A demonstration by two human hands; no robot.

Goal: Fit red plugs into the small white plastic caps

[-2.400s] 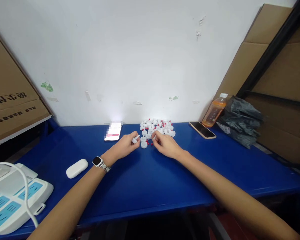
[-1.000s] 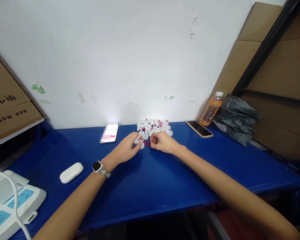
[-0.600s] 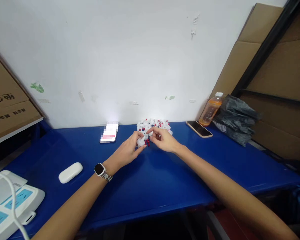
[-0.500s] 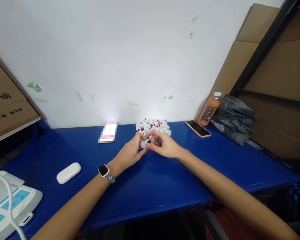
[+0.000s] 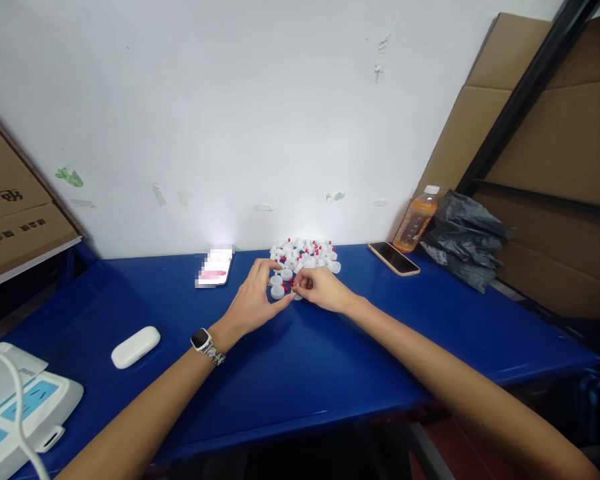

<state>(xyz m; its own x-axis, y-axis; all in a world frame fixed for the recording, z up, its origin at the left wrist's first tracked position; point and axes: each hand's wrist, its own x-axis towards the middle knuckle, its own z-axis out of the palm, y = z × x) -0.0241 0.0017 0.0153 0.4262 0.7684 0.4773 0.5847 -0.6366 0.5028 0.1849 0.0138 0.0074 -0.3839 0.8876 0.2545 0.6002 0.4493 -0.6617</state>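
Note:
A cluster of small white plastic caps [image 5: 334,267], several with red tips, lies on the blue table [image 5: 290,373] near the wall. My left hand [image 5: 254,295], with a watch on its wrist, is open, thumb and fingers spread apart around the near-left edge of the cluster. Between them sit a few white caps [image 5: 277,291]. My right hand [image 5: 325,288] is closed in a pinch at the front of the cluster, close to the left thumb tip. A white piece shows just under its fingertips; what the pinch holds is too small to make out.
On the left are a white oval case [image 5: 135,347] and a white power strip [image 5: 45,407] with a cable. A lit phone [image 5: 215,265] lies behind my left hand. To the right are a dark phone [image 5: 394,259], an orange drink bottle [image 5: 416,220] and a black plastic bag [image 5: 470,233].
My left hand has opened and let go of the white cap both hands were holding. White caps now show in front of it. My right hand has moved slightly left and down.

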